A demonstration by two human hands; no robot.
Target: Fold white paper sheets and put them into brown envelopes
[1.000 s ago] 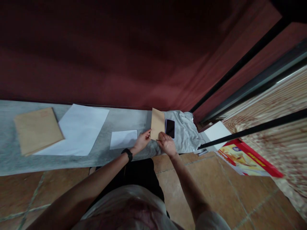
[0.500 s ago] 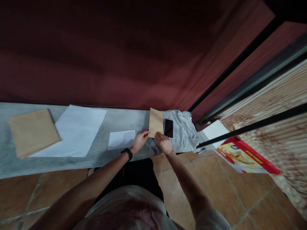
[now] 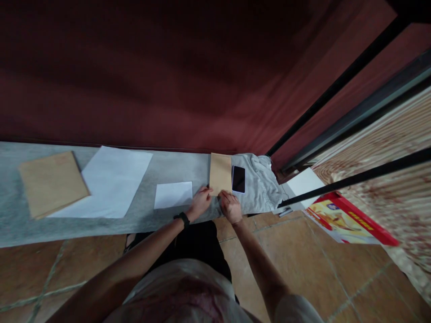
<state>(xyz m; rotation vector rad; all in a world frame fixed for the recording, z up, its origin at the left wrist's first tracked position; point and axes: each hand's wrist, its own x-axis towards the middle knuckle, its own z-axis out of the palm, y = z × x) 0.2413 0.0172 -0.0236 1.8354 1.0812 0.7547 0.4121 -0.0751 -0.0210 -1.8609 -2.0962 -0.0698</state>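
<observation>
Watch: on the left wrist, nearest the body.
Right hand: fingers bent and drawn together at the near right corner of the envelope; whether they pinch it, I cannot tell. The hold looks meant to stop that corner shifting.
Left hand: thumb and finger seem to pinch the near left corner. With 2 hands at 1 edge, the paper is probably kept square.
Slip: white, flat, just left of the left hand, within easy reach, I judge.
Envelope: brown, on the cloth, between slip and phone, in front of the body, likely so both hands meet there.
Long axis: runs straight away from the person; 1 short end lies at the fingers, the other points at the wall.
Phone: dark screen up, just right of the envelope and roughly parallel to it, seemingly set aside.
Sheet: white, well left, partly under the packet, whose weight may pin it.
Wall: dark red, behind everything.
</observation>
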